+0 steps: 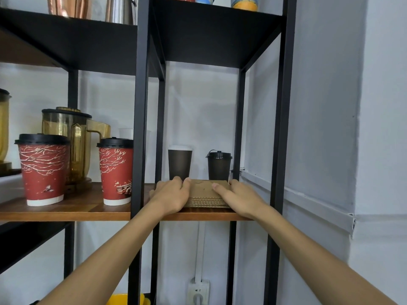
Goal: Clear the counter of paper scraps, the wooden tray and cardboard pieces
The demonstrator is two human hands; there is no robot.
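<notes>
A stack of brown corrugated cardboard pieces lies flat on the wooden shelf of a black metal rack. My left hand grips the stack's left side, fingers curled over its top edge. My right hand holds the right side, thumb lying across the top piece. Both arms reach up from below the shelf. No paper scraps, wooden tray or counter are in view.
Two dark brown paper cups stand just behind the cardboard. Left of the black upright post are two red lidded cups and an amber pitcher. A grey wall closes the right side.
</notes>
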